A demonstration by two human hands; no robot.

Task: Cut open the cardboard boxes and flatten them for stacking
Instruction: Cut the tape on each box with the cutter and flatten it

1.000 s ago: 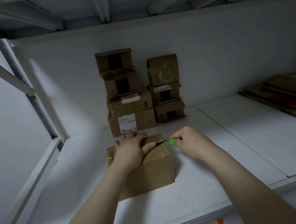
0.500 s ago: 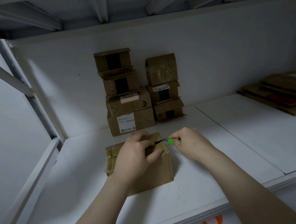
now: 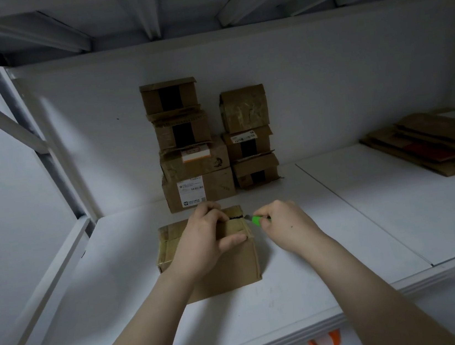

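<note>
Vs a sec ago, the main change is in our left hand (image 3: pixel 204 239): it lay flatter on the lid w/ the thumb up by the seam. Now the thumb has dropped to the near top edge and the fingers curl over the far edge, so it clamps the cardboard box (image 3: pixel 227 270) from above. That leaves the black tape (image 3: pixel 233 217) at the seam's right end uncovered. Our right hand (image 3: pixel 285 224) is closed round the green box cutter (image 3: pixel 257 220), which sits approx where it was relative to the box, blade tip at the top right edge, right by that tape. We judge the cut is only starting, i.e. the box is braced and the path cleared, but the seam looks uncut and nothing is flattened on this one yet. The box stands on the white shelf (image 3: pixel 370 211), near the front, well apart from the rest. As for containers, this box is closed, contents not visible. Behind it, by the back wall, the left stack (image 3: pixel 188 148) has four taped boxes and the right stack (image 3: pixel 247 137) three, all shut, insides hidden. Far right lies a pile of flattened cardboard (image 3: pixel 433 142), prob. the finished ones. An orange tape roll (image 3: pixel 325 344) shows below the shelf's front lip.
</note>
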